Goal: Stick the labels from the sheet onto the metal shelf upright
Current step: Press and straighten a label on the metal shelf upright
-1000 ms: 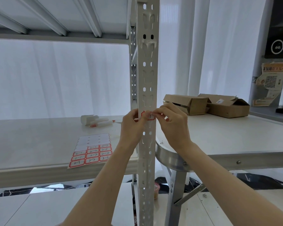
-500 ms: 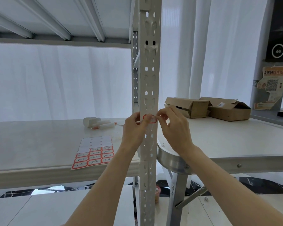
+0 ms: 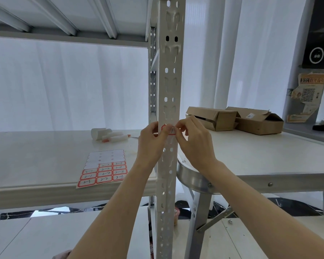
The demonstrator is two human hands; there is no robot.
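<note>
Little has moved: my left hand [image 3: 150, 144] and right hand [image 3: 195, 144] stay at the upright [image 3: 171, 81], thumbs now flatter on the red-edged label [image 3: 170, 130], pinching its two ends against the metal. It looks nearly stuck; the sheet [image 3: 103, 171] lies near left on the shelf [image 3: 36, 165].

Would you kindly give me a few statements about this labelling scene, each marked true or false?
1. Both the left hand and right hand hold a red-bordered label against the metal upright. True.
2. The label sheet lies on the floor. False: it lies on the shelf board, left of the upright.
3. The sheet's upper rows hold no red labels. True.
4. The cardboard boxes stand on that shelf board. False: they stand on the table right of the upright.
</note>
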